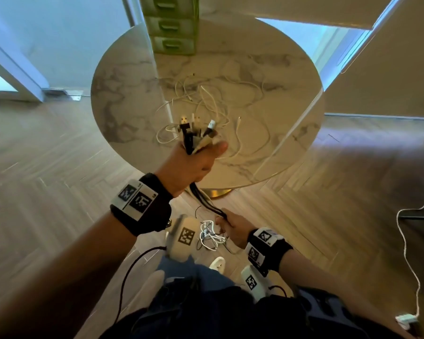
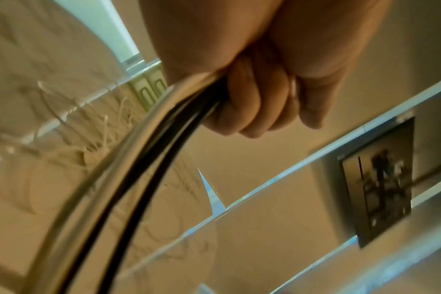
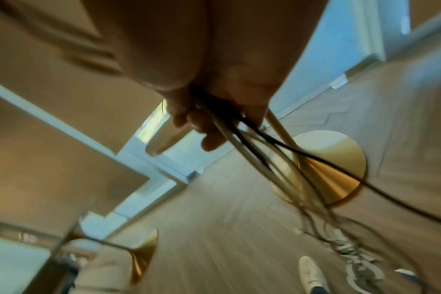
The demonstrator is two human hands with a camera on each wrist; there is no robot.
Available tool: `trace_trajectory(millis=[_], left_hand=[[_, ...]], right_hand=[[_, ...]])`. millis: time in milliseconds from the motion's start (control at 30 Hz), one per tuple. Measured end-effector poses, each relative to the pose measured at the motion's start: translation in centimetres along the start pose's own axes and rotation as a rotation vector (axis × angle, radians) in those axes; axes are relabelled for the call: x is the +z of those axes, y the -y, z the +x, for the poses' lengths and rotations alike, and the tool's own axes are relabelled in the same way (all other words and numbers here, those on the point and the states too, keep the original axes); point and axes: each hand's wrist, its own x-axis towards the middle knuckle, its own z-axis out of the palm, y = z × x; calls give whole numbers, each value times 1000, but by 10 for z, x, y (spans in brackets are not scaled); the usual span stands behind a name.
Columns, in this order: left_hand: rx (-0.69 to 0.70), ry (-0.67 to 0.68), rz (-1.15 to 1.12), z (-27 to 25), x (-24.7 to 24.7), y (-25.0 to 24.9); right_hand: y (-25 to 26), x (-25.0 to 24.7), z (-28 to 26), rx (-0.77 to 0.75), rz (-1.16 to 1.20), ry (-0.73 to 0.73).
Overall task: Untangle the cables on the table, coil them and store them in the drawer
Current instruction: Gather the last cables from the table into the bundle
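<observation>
Left hand (image 1: 194, 162) grips cable bundle (image 1: 207, 200) below its plugs; right hand (image 1: 233, 228) pinches it lower. Light, limp, snag-prone: hold near plugs. Loose white cables (image 1: 213, 101) on desk (image 1: 123, 77).

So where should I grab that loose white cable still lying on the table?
Judging by its pose, pinch the white cable just behind its plug tip, coming from above on the right side. That end lies free of the tangle; both hands currently hold other cables.

One table (image 1: 291, 77), one drawer unit (image 1: 173, 23) with three visible drawers, two hands.
</observation>
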Motion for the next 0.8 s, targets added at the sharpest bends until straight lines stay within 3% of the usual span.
trace_trajectory(millis=[67,133,233,367,433,500,667,800], left_hand=[[8,5,176,-7,3,12],[-111,123,386,-10,7,33],[-240,252,989,-9,17,59],[-235,288,1131,-5,23,70],[-252,301,1101,-2,20,71],[-220,224,973,0,20,73],[-59,8,352,0,28,40],[40,-88,214,1,33,9]], right_hand=[[-3,-3,0,24,77,-45],[4,-10,1,25,96,-67],[13,-24,5,-36,115,-64],[13,-38,1,-57,328,-94],[13,-40,-1,-68,473,-122],[12,-41,-2,-139,503,-168],[-3,-37,3,-180,60,-240],[-28,-19,7,-230,-291,-266]])
